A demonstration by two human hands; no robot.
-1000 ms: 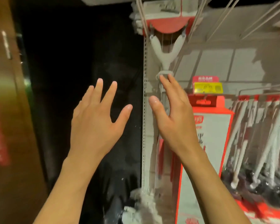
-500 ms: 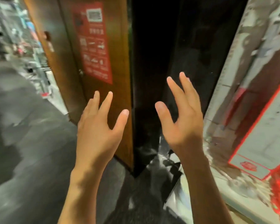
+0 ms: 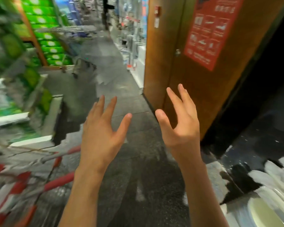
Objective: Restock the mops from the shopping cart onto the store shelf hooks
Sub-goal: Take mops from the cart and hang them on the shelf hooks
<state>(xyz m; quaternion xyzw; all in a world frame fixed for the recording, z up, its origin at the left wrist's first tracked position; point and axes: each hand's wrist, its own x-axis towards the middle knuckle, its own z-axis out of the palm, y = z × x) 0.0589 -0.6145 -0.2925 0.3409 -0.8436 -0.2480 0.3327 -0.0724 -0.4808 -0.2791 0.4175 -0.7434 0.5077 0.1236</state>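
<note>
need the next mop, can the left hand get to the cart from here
Probably yes: the left hand is empty with fingers spread, and the shopping cart sits just below-left with nothing visible between them. Blur hides any mops.

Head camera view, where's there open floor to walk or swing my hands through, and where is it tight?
Free: the grey aisle floor ahead, bordered by the wooden door on the right and the green-stocked shelves on the left. The left hand and right hand hold nothing, with a gap between them. Crowded: lower left, where the red-trimmed shopping cart sits.
</note>
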